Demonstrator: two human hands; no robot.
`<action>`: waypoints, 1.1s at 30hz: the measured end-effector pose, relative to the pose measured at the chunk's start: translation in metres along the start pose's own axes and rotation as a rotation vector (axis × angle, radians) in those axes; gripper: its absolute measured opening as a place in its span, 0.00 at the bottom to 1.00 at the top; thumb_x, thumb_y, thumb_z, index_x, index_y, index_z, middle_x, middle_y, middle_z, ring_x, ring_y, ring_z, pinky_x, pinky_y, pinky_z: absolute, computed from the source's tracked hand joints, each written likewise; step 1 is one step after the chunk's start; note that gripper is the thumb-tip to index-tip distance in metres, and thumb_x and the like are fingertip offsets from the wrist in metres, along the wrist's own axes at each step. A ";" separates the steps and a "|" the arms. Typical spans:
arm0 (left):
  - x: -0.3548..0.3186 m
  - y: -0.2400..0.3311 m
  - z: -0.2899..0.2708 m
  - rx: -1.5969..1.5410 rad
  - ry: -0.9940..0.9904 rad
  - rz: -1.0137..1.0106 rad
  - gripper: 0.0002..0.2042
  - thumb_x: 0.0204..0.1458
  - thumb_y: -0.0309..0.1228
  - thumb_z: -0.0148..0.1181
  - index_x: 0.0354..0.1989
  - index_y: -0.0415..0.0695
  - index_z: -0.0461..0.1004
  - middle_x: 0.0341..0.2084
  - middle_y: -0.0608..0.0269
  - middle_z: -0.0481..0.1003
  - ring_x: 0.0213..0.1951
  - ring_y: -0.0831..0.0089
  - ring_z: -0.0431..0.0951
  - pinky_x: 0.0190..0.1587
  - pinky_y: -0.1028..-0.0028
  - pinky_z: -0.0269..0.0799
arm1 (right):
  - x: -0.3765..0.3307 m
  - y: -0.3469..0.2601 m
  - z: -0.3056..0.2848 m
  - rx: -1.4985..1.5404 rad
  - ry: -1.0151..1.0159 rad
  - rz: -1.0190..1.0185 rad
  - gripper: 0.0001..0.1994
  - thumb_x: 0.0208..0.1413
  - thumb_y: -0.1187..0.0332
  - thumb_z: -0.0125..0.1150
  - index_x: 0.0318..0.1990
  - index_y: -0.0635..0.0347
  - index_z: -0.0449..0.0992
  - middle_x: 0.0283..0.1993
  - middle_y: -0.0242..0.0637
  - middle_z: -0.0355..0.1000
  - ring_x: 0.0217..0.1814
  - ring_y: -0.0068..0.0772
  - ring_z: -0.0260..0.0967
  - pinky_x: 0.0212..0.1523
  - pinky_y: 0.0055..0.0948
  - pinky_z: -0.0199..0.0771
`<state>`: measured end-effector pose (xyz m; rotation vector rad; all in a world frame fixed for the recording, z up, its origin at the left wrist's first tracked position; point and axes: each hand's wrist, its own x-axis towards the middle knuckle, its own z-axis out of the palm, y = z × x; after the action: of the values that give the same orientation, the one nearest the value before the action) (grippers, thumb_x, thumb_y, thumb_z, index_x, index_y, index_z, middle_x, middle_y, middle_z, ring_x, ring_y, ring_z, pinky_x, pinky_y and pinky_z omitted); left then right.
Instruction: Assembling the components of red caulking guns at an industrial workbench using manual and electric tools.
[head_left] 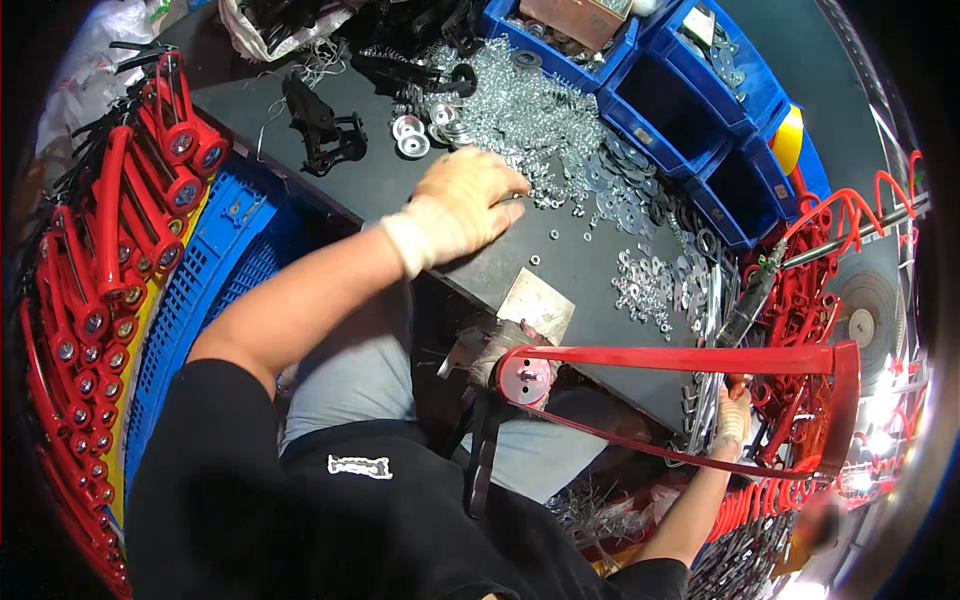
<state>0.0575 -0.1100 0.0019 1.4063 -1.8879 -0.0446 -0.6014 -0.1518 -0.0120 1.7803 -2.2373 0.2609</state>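
My left hand (460,200), in a pale glove, reaches over the dark table, fingers stretched and slightly apart at the edge of a heap of small springs (520,110) and nuts. Nothing shows between its fingers. A red V-shaped metal frame (690,357) with a round hub (526,377) rests on a wrapped fixture (495,350) at the table's near edge. Beyond its lower bar, my right hand (733,418), also gloved, is beside thin metal rods (708,400) and red parts. Its fingers are partly hidden, so I cannot tell what it holds.
Blue bins (670,110) line the far right. A black air tool (752,300) hangs near a red coiled hose (850,215). Red handle-like parts (110,220) fill a blue crate (215,250) at left. Black clamps (325,125) and metal cups (412,137) lie beside the springs.
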 end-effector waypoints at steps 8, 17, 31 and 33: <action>0.037 -0.011 0.013 0.265 -0.247 -0.019 0.07 0.48 0.38 0.61 0.32 0.52 0.81 0.33 0.67 0.76 0.43 0.63 0.73 0.46 0.64 0.66 | 0.013 -0.057 -0.070 0.640 -0.247 0.249 0.15 0.40 0.64 0.61 0.37 0.62 0.75 0.23 0.26 0.66 0.21 0.23 0.58 0.26 0.29 0.61; -0.010 0.076 -0.016 -2.010 -0.193 -0.562 0.16 0.52 0.41 0.64 0.35 0.41 0.70 0.27 0.67 0.71 0.24 0.85 0.69 0.21 0.90 0.64 | -0.163 -0.313 -0.222 1.271 -0.479 -0.195 0.26 0.49 0.51 0.62 0.51 0.59 0.71 0.35 0.35 0.72 0.29 0.27 0.67 0.24 0.21 0.65; -0.027 0.093 -0.025 -2.227 -0.244 -0.502 0.14 0.54 0.39 0.61 0.40 0.42 0.71 0.25 0.66 0.70 0.24 0.81 0.68 0.27 0.84 0.64 | -0.202 -0.319 -0.202 1.743 -0.789 0.115 0.38 0.45 0.42 0.64 0.56 0.63 0.66 0.29 0.43 0.70 0.10 0.22 0.55 0.09 0.24 0.53; -0.027 0.095 -0.028 -2.252 -0.265 -0.478 0.14 0.54 0.39 0.61 0.40 0.41 0.71 0.25 0.66 0.71 0.25 0.81 0.69 0.27 0.85 0.65 | -0.203 -0.320 -0.208 1.674 -0.730 0.135 0.38 0.45 0.42 0.64 0.55 0.63 0.66 0.30 0.44 0.70 0.10 0.22 0.55 0.09 0.24 0.52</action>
<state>0.0001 -0.0395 0.0491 0.0410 -0.5106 -1.8745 -0.2277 0.0259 0.1114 2.5697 -2.7290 2.4166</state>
